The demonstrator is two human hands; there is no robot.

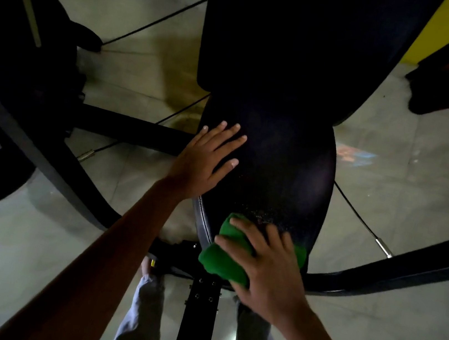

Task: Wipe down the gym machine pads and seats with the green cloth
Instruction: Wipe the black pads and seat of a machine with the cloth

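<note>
I am standing at the near end of the black padded seat (271, 177), my legs on either side of the frame post (197, 311) below it. My right hand (270, 261) presses the green cloth (222, 256) down on the near edge of the seat, fingers spread and curled over the bunched fabric so it does not slip as I rub. The cloth sits just where pale specks of dust show on the vinyl, which I take to be the patch in hand. My left hand (207, 158) lies flat on the seat's far left side, fingers straight and holding nothing; I judge it is there to steady me and to keep the seat from rocking under the pressure. The two hands are well apart. Beyond the seat the dark backrest pad (303, 42) rises, and I reckon it is not yet wiped. Thin cables (155, 21) cross the glossy tiled floor (394, 154) on both sides.
</note>
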